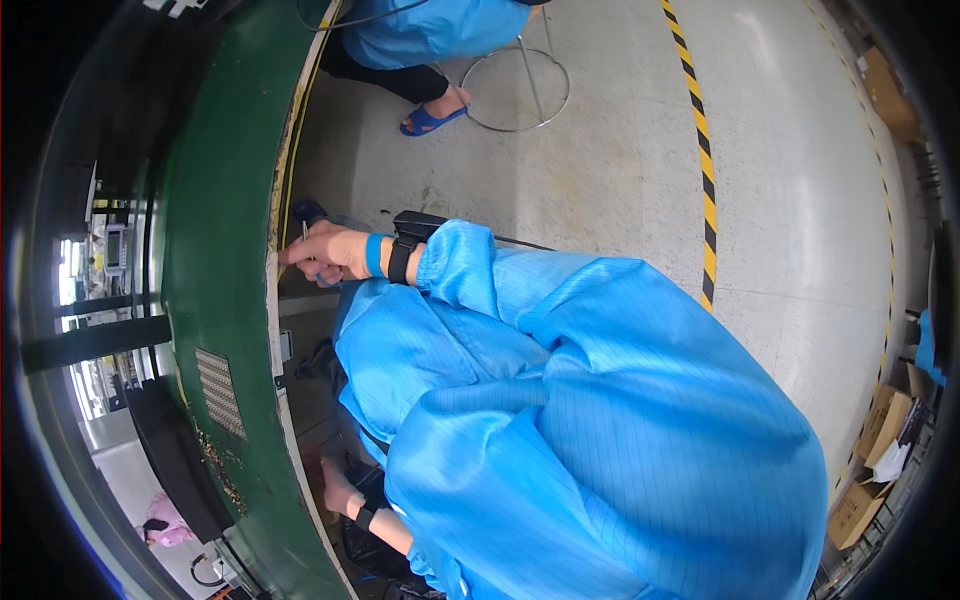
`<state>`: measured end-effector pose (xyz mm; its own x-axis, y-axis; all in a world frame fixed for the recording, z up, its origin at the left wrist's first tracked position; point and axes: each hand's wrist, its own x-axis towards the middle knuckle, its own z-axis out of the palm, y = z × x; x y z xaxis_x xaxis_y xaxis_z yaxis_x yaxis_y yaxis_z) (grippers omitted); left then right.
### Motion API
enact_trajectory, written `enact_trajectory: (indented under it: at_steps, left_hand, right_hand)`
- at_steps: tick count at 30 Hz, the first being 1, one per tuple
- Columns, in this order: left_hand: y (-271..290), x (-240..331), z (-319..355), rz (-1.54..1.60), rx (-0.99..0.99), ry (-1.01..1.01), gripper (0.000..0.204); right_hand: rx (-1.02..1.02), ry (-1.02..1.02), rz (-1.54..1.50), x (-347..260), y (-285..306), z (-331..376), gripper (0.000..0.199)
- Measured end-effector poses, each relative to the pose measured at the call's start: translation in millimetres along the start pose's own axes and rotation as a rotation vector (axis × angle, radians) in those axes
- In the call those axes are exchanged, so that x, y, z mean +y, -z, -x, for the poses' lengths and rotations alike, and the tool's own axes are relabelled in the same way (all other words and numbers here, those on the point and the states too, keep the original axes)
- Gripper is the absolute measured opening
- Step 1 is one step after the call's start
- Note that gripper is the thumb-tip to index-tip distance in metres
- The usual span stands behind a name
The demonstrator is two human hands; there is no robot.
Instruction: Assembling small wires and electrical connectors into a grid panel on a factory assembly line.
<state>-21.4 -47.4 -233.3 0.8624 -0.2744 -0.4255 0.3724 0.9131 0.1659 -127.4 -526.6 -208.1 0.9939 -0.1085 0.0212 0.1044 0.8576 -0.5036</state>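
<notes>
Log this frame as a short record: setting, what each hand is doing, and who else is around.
setting: green conveyor belt along the person's left side, grey floor with a yellow-black stripe
right hand: at the belt edge, pinching a thin tool; blue and black wristbands
left hand: low beside the belt edge, grip unclear
on belt: ridged grey tray
nearby: another person in a blue coat by a stool

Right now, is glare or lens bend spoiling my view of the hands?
Head view: glare washes the floor, not the hands; fisheye bends the green belt edge. The upper hand is sharp at the belt edge; the lower hand sits in shadow.
</notes>
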Motion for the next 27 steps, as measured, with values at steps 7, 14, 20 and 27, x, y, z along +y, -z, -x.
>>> enact_trajectory:
  at_steps: [7,14,20,27]
  left_hand:
    - [-16,19,21,0.045,-0.166,-0.4,0.052]
    - [-11,3,37,0.034,-0.081,-0.477,0.046]
    - [19,-57,94,0.302,-0.116,-0.26,0.022]
    - [28,-103,131,0.268,-0.159,-0.154,0.022]
  right_hand:
    - [0.225,0.107,0.199,-13,1,-2,0.033]
    - [0.209,0.143,0.21,-13,1,-1,0.031]
    - [0.274,0.107,0.268,-13,-11,-4,0.023]
    - [-0.02,0.025,1.366,15,-1,20,0.049]
